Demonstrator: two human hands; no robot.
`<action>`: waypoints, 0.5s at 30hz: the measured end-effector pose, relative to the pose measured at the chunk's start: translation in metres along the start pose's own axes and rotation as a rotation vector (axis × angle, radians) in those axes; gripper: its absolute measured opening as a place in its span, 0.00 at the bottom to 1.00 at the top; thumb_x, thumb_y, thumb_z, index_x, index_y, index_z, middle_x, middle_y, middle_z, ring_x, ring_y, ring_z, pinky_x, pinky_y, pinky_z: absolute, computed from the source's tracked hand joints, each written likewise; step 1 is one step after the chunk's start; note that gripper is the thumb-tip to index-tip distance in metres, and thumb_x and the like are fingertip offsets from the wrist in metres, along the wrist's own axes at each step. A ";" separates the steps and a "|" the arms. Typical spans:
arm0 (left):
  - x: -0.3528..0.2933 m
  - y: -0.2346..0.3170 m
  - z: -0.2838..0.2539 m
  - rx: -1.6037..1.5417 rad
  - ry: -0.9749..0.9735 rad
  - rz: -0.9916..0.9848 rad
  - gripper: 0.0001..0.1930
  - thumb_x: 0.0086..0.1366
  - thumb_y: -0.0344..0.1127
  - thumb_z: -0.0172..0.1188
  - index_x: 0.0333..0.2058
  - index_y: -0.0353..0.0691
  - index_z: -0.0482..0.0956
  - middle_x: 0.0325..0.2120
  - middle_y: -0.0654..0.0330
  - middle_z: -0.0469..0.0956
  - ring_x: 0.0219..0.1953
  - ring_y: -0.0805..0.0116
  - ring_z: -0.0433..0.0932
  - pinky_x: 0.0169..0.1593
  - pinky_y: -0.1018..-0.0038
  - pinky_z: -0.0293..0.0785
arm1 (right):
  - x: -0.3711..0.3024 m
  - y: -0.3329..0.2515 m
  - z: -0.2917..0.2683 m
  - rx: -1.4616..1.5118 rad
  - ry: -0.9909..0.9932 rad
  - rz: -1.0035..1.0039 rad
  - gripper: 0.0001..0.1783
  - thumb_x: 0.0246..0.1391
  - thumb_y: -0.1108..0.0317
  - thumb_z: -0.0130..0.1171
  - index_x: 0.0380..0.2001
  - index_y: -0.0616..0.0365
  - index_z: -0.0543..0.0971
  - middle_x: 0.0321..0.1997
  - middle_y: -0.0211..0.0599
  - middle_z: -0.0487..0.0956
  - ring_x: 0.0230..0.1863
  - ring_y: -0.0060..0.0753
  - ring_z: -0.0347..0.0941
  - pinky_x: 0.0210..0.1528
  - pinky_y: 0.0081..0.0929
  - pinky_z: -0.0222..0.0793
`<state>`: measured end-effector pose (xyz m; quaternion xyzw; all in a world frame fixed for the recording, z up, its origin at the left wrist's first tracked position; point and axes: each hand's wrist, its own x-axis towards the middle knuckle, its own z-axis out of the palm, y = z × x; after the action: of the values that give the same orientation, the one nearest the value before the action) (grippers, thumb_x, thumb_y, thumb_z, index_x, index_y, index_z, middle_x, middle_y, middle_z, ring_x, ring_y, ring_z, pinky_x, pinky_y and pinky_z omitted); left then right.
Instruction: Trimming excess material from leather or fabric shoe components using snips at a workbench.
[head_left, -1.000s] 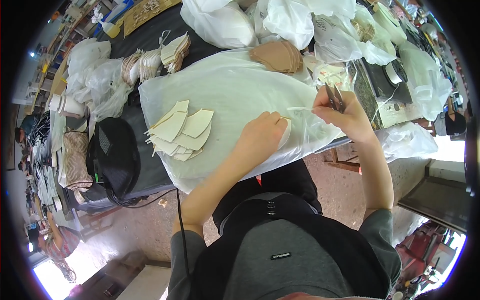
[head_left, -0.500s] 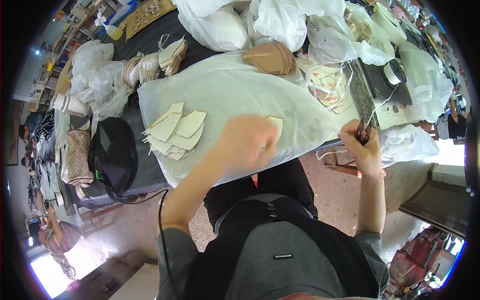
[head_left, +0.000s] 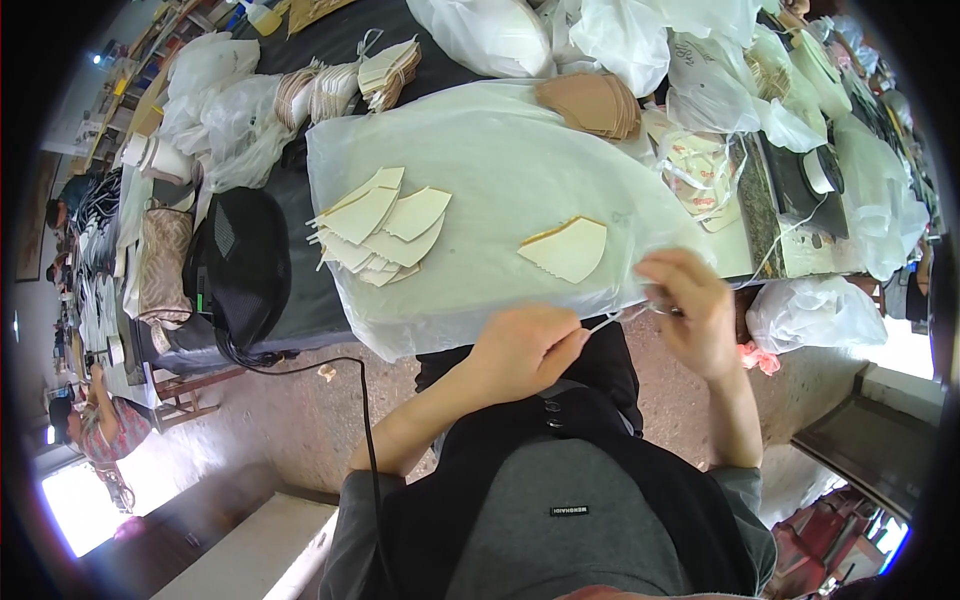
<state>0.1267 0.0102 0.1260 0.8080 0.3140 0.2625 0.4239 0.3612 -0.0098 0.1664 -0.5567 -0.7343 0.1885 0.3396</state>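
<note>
At the table's front edge my left hand (head_left: 528, 350) is closed, pinching one end of a narrow white strip (head_left: 603, 322). The strip runs to the right toward my right hand (head_left: 688, 305), whose curled fingers hold a small dark tool (head_left: 660, 298), partly hidden and slightly smeared; it looks like snips. Just beyond the hands, a single cream fan-shaped piece (head_left: 570, 250) with a toothed edge lies on the plastic sheet (head_left: 480, 170). A loose pile of similar cream pieces (head_left: 375, 230) rests to its left.
A stack of brown pieces (head_left: 592, 105) sits at the sheet's far edge. Toward the right stands a roll of white tape (head_left: 820, 172), its tail hanging toward the table edge. White plastic bags (head_left: 480, 40) line the back; a black mesh bag (head_left: 245, 260) is at the left.
My right hand has come left and down, toward my left hand. My left hand has moved down, uncovering the single cream piece. A white strip now stretches between the hands. The whole view has shifted.
</note>
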 end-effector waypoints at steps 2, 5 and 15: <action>0.005 0.008 0.010 0.046 0.027 0.020 0.08 0.64 0.35 0.60 0.28 0.37 0.75 0.22 0.53 0.76 0.27 0.51 0.77 0.30 0.60 0.71 | 0.010 -0.010 -0.003 -0.021 -0.063 -0.061 0.18 0.40 0.79 0.64 0.40 0.62 0.81 0.47 0.46 0.79 0.26 0.39 0.77 0.35 0.30 0.76; 0.013 0.004 0.016 0.060 0.114 0.111 0.07 0.60 0.34 0.63 0.28 0.38 0.76 0.22 0.54 0.76 0.28 0.52 0.78 0.31 0.60 0.72 | 0.015 -0.021 0.023 0.264 -0.245 -0.093 0.11 0.48 0.76 0.64 0.38 0.63 0.80 0.38 0.47 0.80 0.23 0.42 0.74 0.29 0.33 0.72; 0.009 -0.043 0.025 0.651 0.191 0.265 0.29 0.53 0.47 0.68 0.51 0.39 0.75 0.51 0.56 0.73 0.59 0.58 0.69 0.61 0.57 0.66 | 0.055 0.038 0.014 0.563 -0.497 0.485 0.05 0.60 0.71 0.58 0.31 0.61 0.77 0.22 0.24 0.72 0.20 0.12 0.63 0.22 0.17 0.58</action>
<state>0.1377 0.0232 0.0785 0.9062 0.3117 0.2757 0.0755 0.3686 0.0557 0.1477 -0.5364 -0.5619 0.5834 0.2370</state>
